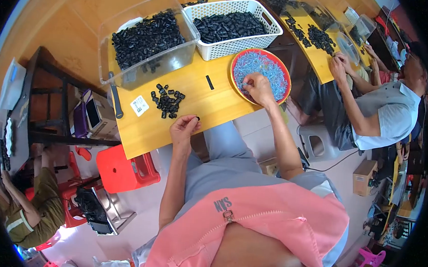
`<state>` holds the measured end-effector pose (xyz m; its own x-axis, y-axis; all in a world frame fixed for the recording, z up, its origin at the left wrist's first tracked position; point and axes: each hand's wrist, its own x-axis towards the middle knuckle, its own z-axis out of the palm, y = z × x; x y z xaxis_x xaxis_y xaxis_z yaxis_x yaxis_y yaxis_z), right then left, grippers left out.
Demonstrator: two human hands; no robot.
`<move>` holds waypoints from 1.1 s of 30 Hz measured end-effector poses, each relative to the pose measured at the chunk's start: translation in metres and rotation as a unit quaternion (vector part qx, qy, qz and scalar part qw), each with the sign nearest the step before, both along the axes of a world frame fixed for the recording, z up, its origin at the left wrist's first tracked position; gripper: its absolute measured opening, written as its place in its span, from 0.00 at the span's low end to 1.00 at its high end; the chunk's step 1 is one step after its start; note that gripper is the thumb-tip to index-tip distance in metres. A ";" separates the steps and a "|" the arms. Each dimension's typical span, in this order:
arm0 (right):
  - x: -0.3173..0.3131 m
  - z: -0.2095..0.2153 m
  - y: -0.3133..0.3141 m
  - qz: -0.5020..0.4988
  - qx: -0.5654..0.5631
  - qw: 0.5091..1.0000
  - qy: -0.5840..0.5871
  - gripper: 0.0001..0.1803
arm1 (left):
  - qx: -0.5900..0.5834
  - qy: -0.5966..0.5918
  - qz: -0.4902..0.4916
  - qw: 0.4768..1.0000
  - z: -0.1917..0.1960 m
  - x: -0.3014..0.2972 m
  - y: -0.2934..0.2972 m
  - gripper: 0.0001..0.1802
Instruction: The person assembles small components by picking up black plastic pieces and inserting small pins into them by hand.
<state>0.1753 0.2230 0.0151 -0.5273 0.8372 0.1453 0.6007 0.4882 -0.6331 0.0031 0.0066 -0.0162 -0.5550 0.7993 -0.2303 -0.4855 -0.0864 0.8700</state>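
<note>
The left hand's grip (183, 129) is pinched narrow on a small black piece (198, 118) at the near edge of the surface, a yellow wooden tabletop (218, 103); the right hand's grip (259, 89) dips into a bowl near the right edge, and I cannot tell whether its fingertips have closed on anything. From the left, a long black handle-like object (115, 99) lies along the left edge, with a square white printed label (139, 105) just beside it. A clear rectangular plastic bin (175, 64), heaped with black parts (149, 36), stands at the far left corner. Nearer lies a loose cluster of small black parts (168, 102). A white perforated plastic basket (243, 43), filled with more black parts (231, 27), stands by the far edge; nearer lies a narrow black strip (210, 82). Last comes the round red bowl with a yellow outer rim (286, 69), holding tiny translucent blue pieces (270, 71).
</note>
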 end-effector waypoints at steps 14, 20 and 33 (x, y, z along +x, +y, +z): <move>0.001 0.018 0.006 -0.062 -0.285 0.900 0.323 0.06 | 0.005 -0.028 0.004 1.000 0.001 -0.001 -0.002 0.06; -0.053 0.000 -0.026 0.004 -0.144 0.962 0.230 0.05 | 0.012 -0.041 0.001 0.999 -0.002 -0.003 0.001 0.06; -0.076 -0.022 -0.044 0.057 0.028 0.989 0.131 0.10 | 0.030 -0.072 -0.001 0.997 -0.002 -0.004 -0.002 0.06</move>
<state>0.0991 0.1792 -0.0074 -0.5567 0.7609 0.3334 0.3579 0.5819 -0.7303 -0.0012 0.0045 -0.0185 -0.5180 0.8151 -0.2595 -0.6058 -0.1355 0.7840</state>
